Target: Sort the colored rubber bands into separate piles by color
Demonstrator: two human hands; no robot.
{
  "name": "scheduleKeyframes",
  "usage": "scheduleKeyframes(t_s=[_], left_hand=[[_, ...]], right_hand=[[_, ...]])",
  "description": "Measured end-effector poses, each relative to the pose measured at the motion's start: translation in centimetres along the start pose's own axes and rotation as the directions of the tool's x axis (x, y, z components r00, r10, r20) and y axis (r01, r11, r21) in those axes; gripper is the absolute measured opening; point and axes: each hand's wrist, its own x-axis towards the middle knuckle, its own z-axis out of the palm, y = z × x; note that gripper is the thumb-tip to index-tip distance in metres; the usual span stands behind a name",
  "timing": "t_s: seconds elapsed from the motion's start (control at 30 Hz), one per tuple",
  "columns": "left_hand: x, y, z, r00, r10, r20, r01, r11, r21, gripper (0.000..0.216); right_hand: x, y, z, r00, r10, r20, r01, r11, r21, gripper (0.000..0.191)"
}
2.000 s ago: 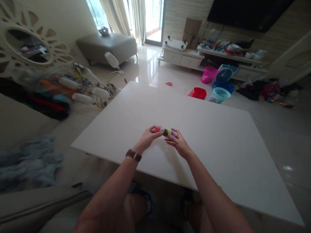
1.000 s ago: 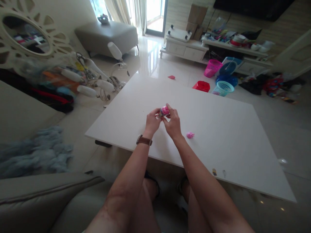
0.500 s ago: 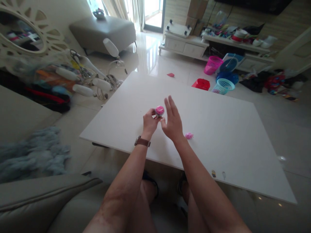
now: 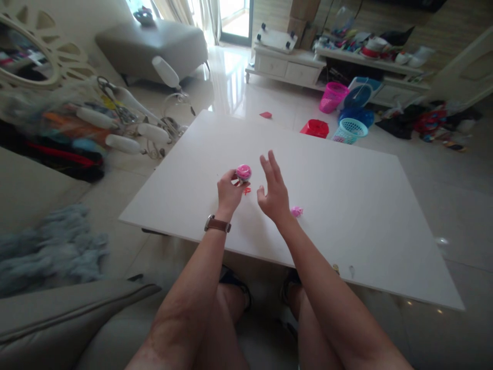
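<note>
My left hand (image 4: 228,191), with a brown watch on its wrist, pinches a small clear tube topped with pink (image 4: 243,173) and holds it above the white table (image 4: 346,205). My right hand (image 4: 272,191) hovers just to the right of the tube with fingers stretched up and apart, holding nothing. A tiny red piece (image 4: 247,190) lies on the table below the tube. A small pink lump (image 4: 296,211) rests on the table to the right of my right wrist.
Two tiny pieces (image 4: 342,269) lie near the table's near edge. On the floor beyond are a red tub (image 4: 315,128), a teal basket (image 4: 348,130) and a pink basket (image 4: 333,96). Clutter lines the left; a grey sofa arm (image 4: 57,318) lies at lower left.
Both hands held a multicoloured piece low over the table, then raised a pink-topped tube. My right hand has let go and opened. A pink lump and a red piece have appeared on the table.
</note>
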Motion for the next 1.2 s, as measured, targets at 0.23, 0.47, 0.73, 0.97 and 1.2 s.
scheduleKeyframes(t_s=[0.23, 0.47, 0.73, 0.97, 1.2], left_hand=[[0.11, 0.04, 0.05, 1.0, 0.007, 0.005, -0.007, 1.0, 0.007, 0.027], [-0.09, 0.03, 0.36, 0.998, 0.046, 0.036, -0.047, 0.998, 0.036, 0.021], [-0.3, 0.39, 0.44, 0.997, 0.067, 0.031, -0.067, 0.998, 0.006, 0.024], [-0.51, 0.7, 0.42, 0.998, 0.061, 0.03, -0.061, 0.998, 0.011, 0.019], [-0.58, 0.91, 0.38, 0.997, 0.071, 0.026, -0.071, 0.997, 0.006, 0.024]], right_hand=[[-0.4, -0.03, -0.41, 0.991, -0.026, 0.132, 0.031, 0.999, -0.041, 0.099], [-0.38, 0.23, 0.29, 0.982, -0.069, 0.176, 0.075, 0.997, -0.03, 0.1], [-0.31, 0.5, -0.13, 0.987, -0.055, 0.152, 0.062, 0.997, -0.041, 0.096], [-0.31, 0.14, 0.08, 0.993, -0.061, 0.102, 0.069, 0.995, -0.075, 0.094], [-0.05, 0.11, 0.22, 0.998, -0.052, 0.026, 0.054, 0.993, -0.102, 0.094]])
